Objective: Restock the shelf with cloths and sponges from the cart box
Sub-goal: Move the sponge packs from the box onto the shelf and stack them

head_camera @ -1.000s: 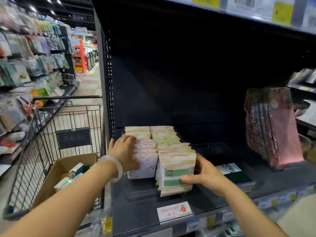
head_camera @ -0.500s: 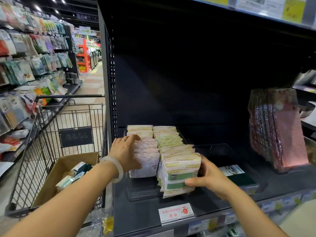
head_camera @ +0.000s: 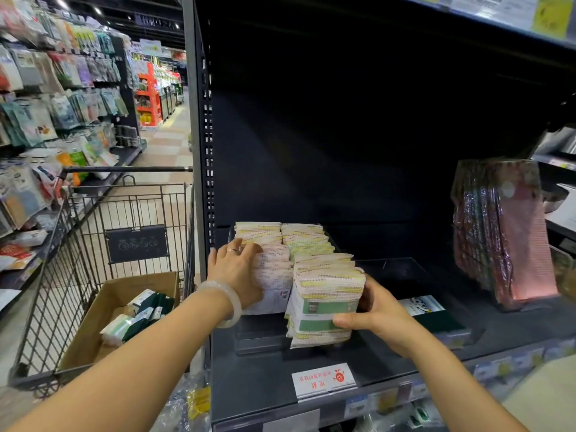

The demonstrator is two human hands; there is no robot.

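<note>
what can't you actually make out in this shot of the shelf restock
- Head view: lower cardboard box contents, hidden by its walls and the cart mesh.
- Print on the cloth packs: too small, and the right hand covers part.
- Left row's front pack: behind the left hand.
- Shelf sign: text upside down, tiny.

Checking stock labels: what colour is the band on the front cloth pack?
Green, on the front cloth pack; head view.

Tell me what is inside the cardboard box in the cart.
The cardboard box holds a few packs: pale green-and-white sponge packs beside dark green packs. Much of its floor shows bare. The near wall hides whatever lies against it.
</note>
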